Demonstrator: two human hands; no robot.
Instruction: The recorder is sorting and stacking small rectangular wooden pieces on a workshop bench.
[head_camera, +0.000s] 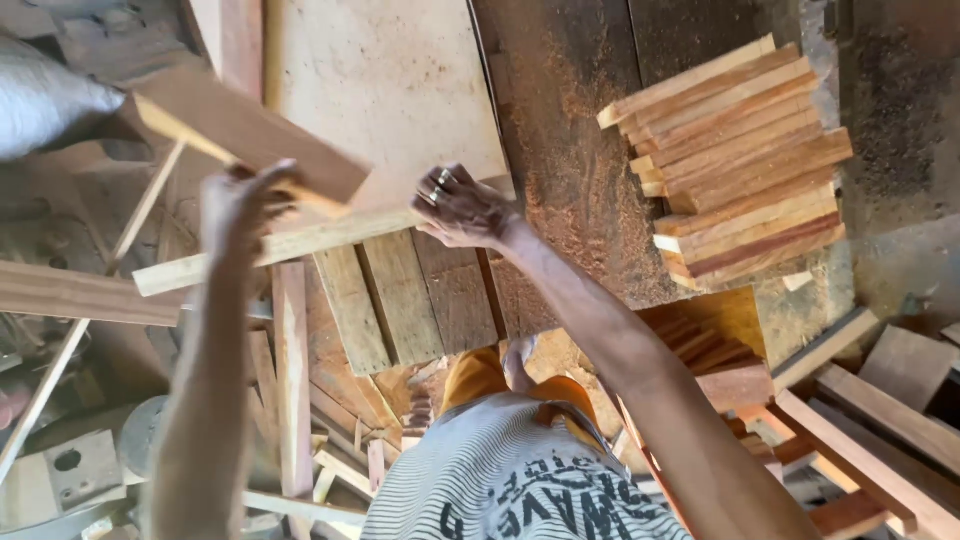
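Head view: left hand (240, 200) grips board (250, 135), lifted; right hand (465, 208) pinches strip (290, 240) below it; stack (740, 165) far right. Step: handling cut wood.

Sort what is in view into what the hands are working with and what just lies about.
In hand:
left hand gripping a dark wooden board
right hand on a pale wooden strip

Lying about:
stack of cut boards
sawdust
offcuts on the floor
plywood sheet
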